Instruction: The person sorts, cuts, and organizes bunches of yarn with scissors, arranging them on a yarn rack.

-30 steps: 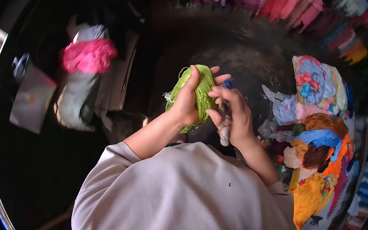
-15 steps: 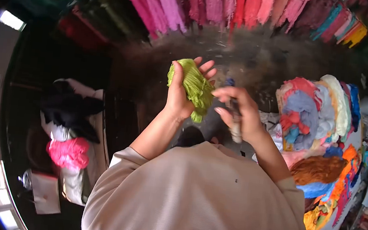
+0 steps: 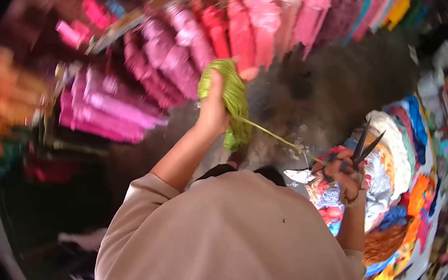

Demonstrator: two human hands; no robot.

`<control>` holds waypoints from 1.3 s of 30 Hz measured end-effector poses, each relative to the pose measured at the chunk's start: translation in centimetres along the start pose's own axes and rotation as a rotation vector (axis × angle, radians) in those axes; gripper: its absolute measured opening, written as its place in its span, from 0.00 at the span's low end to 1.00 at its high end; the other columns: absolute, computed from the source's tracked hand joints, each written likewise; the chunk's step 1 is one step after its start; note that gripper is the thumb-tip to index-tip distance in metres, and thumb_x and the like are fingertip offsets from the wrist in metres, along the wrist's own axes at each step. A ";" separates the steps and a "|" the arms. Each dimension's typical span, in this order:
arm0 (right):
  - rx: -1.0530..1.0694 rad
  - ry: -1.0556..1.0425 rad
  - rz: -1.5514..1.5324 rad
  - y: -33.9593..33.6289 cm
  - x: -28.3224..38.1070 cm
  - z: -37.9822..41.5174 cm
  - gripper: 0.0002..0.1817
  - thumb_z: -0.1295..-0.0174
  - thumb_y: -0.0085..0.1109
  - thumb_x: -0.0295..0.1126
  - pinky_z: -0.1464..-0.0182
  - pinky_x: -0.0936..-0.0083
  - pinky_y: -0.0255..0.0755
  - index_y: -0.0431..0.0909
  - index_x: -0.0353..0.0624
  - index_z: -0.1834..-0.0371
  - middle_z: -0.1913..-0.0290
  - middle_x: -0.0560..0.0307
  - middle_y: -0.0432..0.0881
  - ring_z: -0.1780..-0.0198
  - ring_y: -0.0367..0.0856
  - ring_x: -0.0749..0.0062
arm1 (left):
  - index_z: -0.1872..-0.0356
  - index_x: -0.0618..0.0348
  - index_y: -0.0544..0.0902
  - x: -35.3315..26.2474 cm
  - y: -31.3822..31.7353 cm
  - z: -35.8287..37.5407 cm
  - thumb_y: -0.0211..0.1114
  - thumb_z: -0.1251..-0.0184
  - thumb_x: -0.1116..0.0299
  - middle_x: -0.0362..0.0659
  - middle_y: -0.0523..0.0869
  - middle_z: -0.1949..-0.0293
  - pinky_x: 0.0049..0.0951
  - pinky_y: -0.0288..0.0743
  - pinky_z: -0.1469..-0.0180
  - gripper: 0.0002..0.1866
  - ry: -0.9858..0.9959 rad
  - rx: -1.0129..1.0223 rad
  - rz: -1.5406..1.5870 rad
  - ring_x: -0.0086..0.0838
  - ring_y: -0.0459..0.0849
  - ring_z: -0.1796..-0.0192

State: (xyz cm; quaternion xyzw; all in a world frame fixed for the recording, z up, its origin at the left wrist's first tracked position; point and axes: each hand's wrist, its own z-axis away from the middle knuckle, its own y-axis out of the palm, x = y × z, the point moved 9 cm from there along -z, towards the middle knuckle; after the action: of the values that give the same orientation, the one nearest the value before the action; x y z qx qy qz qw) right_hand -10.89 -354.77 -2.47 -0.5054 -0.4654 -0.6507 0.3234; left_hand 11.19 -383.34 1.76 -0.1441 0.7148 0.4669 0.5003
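Note:
A lime-green skein of yarn (image 3: 226, 88) is gripped in my left hand (image 3: 214, 108), thumb across its near side and fingers behind it. From the skein a single green strand (image 3: 272, 133) runs taut down and to the right. My right hand (image 3: 346, 175) is closed at the far end of that strand. The same hand carries scissors (image 3: 360, 148), their dark blades parted and pointing up. How the fingers sit on the strand and on the handles is blurred.
Pink, red and purple skeins (image 3: 248, 26) hang in rows ahead and to the left, with blurred orange ones (image 3: 10, 99) at far left. A table at right bears heaped fabric and yarn, including a white bundle (image 3: 397, 151) and brown yarn (image 3: 386, 244). Dark floor (image 3: 318, 90) shows ahead.
My right hand has moved away from the skein, out to the right, drawing a strand taut. The scissor blades now show clearly. My view has turned toward the hanging skeins.

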 end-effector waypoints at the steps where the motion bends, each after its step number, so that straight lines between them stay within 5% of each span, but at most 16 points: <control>1: -0.150 -0.021 0.254 -2.6 0.6 -1.5 0.27 0.50 0.63 0.19 0.57 0.80 0.72 0.72 0.38 0.42 0.58 0.58 0.81 0.61 0.79 0.76 | 0.28 0.58 0.65 -0.1 3.4 -3.1 0.45 0.27 0.32 0.51 0.75 0.33 0.43 0.68 0.34 0.41 0.095 0.216 -0.225 0.39 0.79 0.37; 3: -0.315 -0.188 0.965 -5.1 3.5 -4.5 0.29 0.45 0.57 0.13 0.54 0.76 0.75 0.69 0.39 0.37 0.49 0.55 0.82 0.58 0.81 0.74 | 0.29 0.60 0.68 1.9 11.3 -6.2 0.52 0.27 0.36 0.52 0.71 0.29 0.45 0.61 0.29 0.39 0.233 0.640 -0.359 0.44 0.72 0.29; 4: -0.366 -0.115 0.877 -6.0 4.0 -6.1 0.31 0.46 0.57 0.12 0.48 0.74 0.74 0.68 0.39 0.35 0.46 0.53 0.81 0.52 0.81 0.71 | 0.30 0.59 0.71 2.8 14.2 -8.3 0.55 0.31 0.34 0.53 0.67 0.26 0.48 0.52 0.26 0.41 0.416 0.821 -0.978 0.51 0.61 0.23; 7: -0.366 -0.371 0.645 -4.6 7.8 -13.1 0.39 0.43 0.60 0.18 0.39 0.70 0.71 0.59 0.41 0.25 0.36 0.50 0.74 0.40 0.77 0.67 | 0.32 0.56 0.74 4.9 23.7 -13.2 0.58 0.39 0.29 0.54 0.61 0.23 0.53 0.47 0.24 0.45 0.750 0.991 -1.149 0.55 0.51 0.20; 8: -0.391 -0.242 0.145 -6.3 5.9 -15.4 0.47 0.44 0.65 0.21 0.35 0.68 0.69 0.49 0.41 0.21 0.34 0.49 0.72 0.36 0.74 0.66 | 0.33 0.54 0.75 5.9 26.0 -15.2 0.60 0.42 0.28 0.54 0.60 0.23 0.54 0.46 0.24 0.46 0.782 1.010 -1.173 0.57 0.50 0.20; 12: -0.400 -0.412 -0.126 -10.0 10.6 -26.6 0.57 0.45 0.75 0.44 0.27 0.67 0.60 0.45 0.41 0.19 0.23 0.49 0.58 0.25 0.61 0.63 | 0.34 0.47 0.76 10.8 32.8 -25.4 0.61 0.52 0.21 0.52 0.61 0.23 0.57 0.41 0.23 0.50 0.681 1.122 -1.153 0.54 0.48 0.20; 13: -0.344 -0.540 0.041 -12.3 13.1 -28.2 0.54 0.45 0.75 0.33 0.27 0.63 0.62 0.46 0.39 0.20 0.23 0.48 0.57 0.26 0.63 0.60 | 0.34 0.47 0.76 11.7 33.8 -28.4 0.61 0.52 0.22 0.50 0.61 0.23 0.57 0.39 0.22 0.50 0.734 1.133 -1.181 0.53 0.48 0.19; 14: -0.374 -0.331 -0.871 -15.5 12.6 -30.3 0.54 0.49 0.75 0.26 0.27 0.63 0.63 0.48 0.42 0.21 0.25 0.47 0.61 0.26 0.64 0.58 | 0.33 0.46 0.75 12.5 34.6 -31.1 0.62 0.53 0.22 0.49 0.62 0.23 0.57 0.38 0.22 0.50 0.773 1.152 -1.211 0.52 0.48 0.19; 15: -0.359 -0.435 -0.208 -17.4 16.3 -30.6 0.54 0.54 0.71 0.19 0.29 0.63 0.65 0.50 0.43 0.21 0.30 0.47 0.69 0.29 0.69 0.59 | 0.32 0.46 0.74 13.2 35.5 -33.8 0.66 0.55 0.24 0.46 0.60 0.22 0.57 0.36 0.21 0.50 0.799 1.198 -1.243 0.52 0.47 0.19; 23: -0.897 -0.654 -0.013 -41.7 25.6 -31.7 0.46 0.59 0.61 0.27 0.33 0.68 0.66 0.60 0.33 0.29 0.43 0.48 0.77 0.39 0.76 0.61 | 0.33 0.52 0.77 27.6 43.3 -55.8 0.76 0.57 0.38 0.52 0.49 0.19 0.53 0.45 0.22 0.48 0.757 0.956 -1.442 0.55 0.42 0.18; 26: -1.022 -0.733 -0.103 -49.5 26.5 -32.4 0.43 0.58 0.58 0.20 0.33 0.68 0.65 0.62 0.34 0.29 0.38 0.51 0.74 0.37 0.74 0.62 | 0.26 0.55 0.67 30.2 50.0 -62.8 0.70 0.52 0.28 0.49 0.45 0.18 0.49 0.49 0.22 0.56 0.302 0.967 -0.117 0.46 0.47 0.18; 29: -1.031 -0.325 0.362 -57.0 25.5 -36.4 0.43 0.54 0.58 0.11 0.35 0.70 0.64 0.62 0.42 0.28 0.38 0.55 0.73 0.36 0.71 0.67 | 0.22 0.59 0.54 34.0 60.6 -67.3 0.57 0.51 0.18 0.58 0.49 0.21 0.51 0.52 0.22 0.64 -0.264 0.898 0.704 0.49 0.57 0.21; 32: -1.017 -0.256 0.742 -60.7 29.4 -41.9 0.36 0.44 0.64 0.16 0.43 0.79 0.68 0.66 0.41 0.30 0.49 0.60 0.76 0.48 0.73 0.77 | 0.23 0.64 0.56 39.9 69.9 -70.6 0.46 0.43 0.18 0.59 0.66 0.27 0.51 0.55 0.23 0.61 -0.653 0.948 0.898 0.51 0.66 0.26; 35: -0.780 -0.175 0.330 -65.2 32.1 -48.3 0.23 0.36 0.69 0.32 0.66 0.87 0.65 0.78 0.41 0.38 0.67 0.70 0.78 0.68 0.72 0.88 | 0.28 0.64 0.66 45.6 77.4 -74.5 0.45 0.41 0.19 0.55 0.75 0.33 0.46 0.66 0.29 0.57 -1.080 0.950 1.181 0.42 0.76 0.32; 36: -0.754 -0.129 0.225 -66.5 32.9 -50.7 0.32 0.35 0.67 0.50 0.69 0.87 0.64 0.76 0.34 0.39 0.75 0.70 0.76 0.74 0.70 0.87 | 0.29 0.64 0.67 47.1 79.7 -76.3 0.45 0.41 0.19 0.52 0.76 0.33 0.41 0.71 0.32 0.56 -1.093 0.949 1.107 0.37 0.79 0.35; 39: -0.749 -0.008 0.226 -72.4 34.5 -54.5 0.33 0.36 0.67 0.53 0.71 0.87 0.62 0.77 0.36 0.40 0.76 0.72 0.75 0.75 0.69 0.88 | 0.29 0.64 0.67 51.0 85.4 -80.8 0.47 0.40 0.21 0.52 0.76 0.33 0.39 0.75 0.36 0.55 -1.169 0.950 1.105 0.37 0.80 0.36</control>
State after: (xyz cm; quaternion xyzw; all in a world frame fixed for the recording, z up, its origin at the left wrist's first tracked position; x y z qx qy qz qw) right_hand -104.52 -378.00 7.41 -0.6389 -0.1383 -0.7340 0.1843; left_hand -116.57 -391.00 8.25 0.6937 0.4328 0.2959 0.4939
